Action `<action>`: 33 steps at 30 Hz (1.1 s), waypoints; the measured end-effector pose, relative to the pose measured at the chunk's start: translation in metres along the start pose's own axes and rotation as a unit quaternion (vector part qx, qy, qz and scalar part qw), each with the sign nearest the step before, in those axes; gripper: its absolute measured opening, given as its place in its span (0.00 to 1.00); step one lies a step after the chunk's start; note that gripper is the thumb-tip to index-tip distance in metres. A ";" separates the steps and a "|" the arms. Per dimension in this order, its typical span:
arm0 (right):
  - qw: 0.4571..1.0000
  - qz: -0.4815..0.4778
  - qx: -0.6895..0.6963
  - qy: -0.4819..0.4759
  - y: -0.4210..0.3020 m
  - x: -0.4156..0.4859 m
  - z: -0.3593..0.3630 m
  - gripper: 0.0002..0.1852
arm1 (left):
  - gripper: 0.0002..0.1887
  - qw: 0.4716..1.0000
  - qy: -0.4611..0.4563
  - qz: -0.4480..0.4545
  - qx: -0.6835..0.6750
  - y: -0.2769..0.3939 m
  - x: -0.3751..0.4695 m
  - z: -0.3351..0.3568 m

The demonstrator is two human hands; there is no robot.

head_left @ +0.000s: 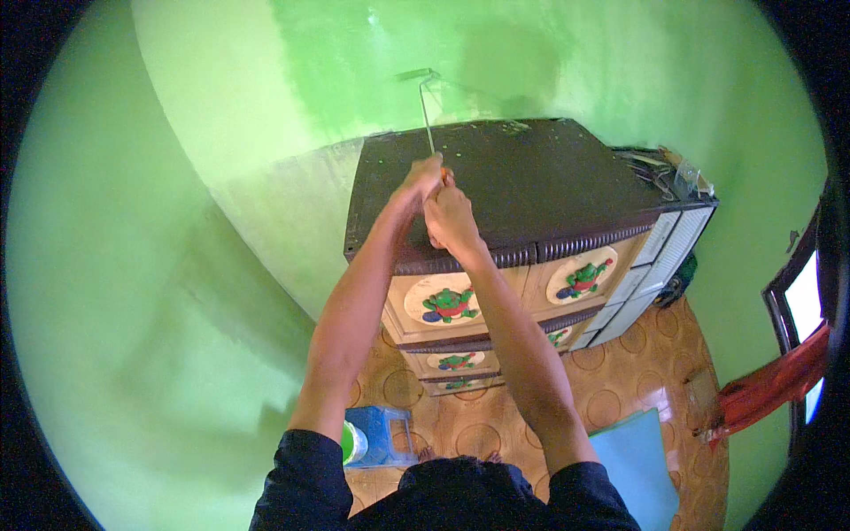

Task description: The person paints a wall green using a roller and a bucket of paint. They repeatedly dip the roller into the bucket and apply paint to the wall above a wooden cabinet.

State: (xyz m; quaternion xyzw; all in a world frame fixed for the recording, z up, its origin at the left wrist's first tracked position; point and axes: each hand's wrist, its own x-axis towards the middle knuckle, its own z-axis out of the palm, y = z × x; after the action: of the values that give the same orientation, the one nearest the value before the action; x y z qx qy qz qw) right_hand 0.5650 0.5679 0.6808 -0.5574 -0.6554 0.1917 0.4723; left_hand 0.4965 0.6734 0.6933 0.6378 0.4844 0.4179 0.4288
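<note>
Both my hands grip the handle of a paint roller (425, 113), an orange bit of which shows between them. My left hand (423, 176) is farther up the handle; my right hand (449, 216) is closer to me. The roller's thin metal rod reaches out over the dark top of a chest of drawers (518, 172). Its green roller head (414, 75) is at the wall (372, 60), which has brighter, wet-looking green over a paler green. Whether the head touches the wall, I cannot tell.
A white bucket of green paint (354, 443) stands on a blue plastic stool (380, 435) at lower left. Assorted items (654, 169) lie on a pale cabinet (654, 265) at right. A blue sheet (637, 464) lies on the floor (478, 431). Red cloth (764, 391) hangs by the window.
</note>
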 end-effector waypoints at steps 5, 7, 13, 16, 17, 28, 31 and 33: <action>0.989 -0.027 0.089 0.114 -0.005 0.025 -0.024 0.22 | 0.25 0.996 0.005 0.089 0.008 0.067 -0.001 0.016; 0.986 -0.059 0.013 0.155 -0.012 0.038 -0.039 0.22 | 0.24 0.995 0.007 0.097 0.022 0.089 0.013 0.021; 0.985 -0.063 -0.035 0.158 0.013 0.055 -0.045 0.21 | 0.24 0.989 -0.013 0.108 0.103 0.069 0.053 0.038; 0.987 -0.077 -0.045 0.136 0.035 0.031 -0.027 0.21 | 0.26 0.977 -0.029 0.091 0.193 0.016 0.065 0.041; 0.991 -0.063 -0.048 0.109 0.040 0.024 -0.022 0.20 | 0.26 0.982 -0.043 0.077 0.165 -0.002 0.063 0.041; 0.996 0.001 -0.027 0.082 0.002 0.016 -0.067 0.18 | 0.21 0.999 -0.005 0.033 -0.037 0.073 0.011 0.060; 0.996 -0.008 -0.013 0.085 -0.013 0.036 -0.086 0.18 | 0.22 0.998 -0.012 0.037 -0.051 0.104 0.017 0.056; 0.997 -0.016 -0.030 0.071 -0.012 0.046 -0.090 0.19 | 0.27 0.995 -0.015 0.042 0.089 0.113 0.032 0.052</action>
State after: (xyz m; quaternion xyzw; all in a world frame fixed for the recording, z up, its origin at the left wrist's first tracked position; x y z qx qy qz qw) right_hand 0.6371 0.5816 0.7520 -0.5725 -0.6347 0.1243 0.5039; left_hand 0.5812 0.6793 0.7897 0.6995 0.4858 0.3811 0.3599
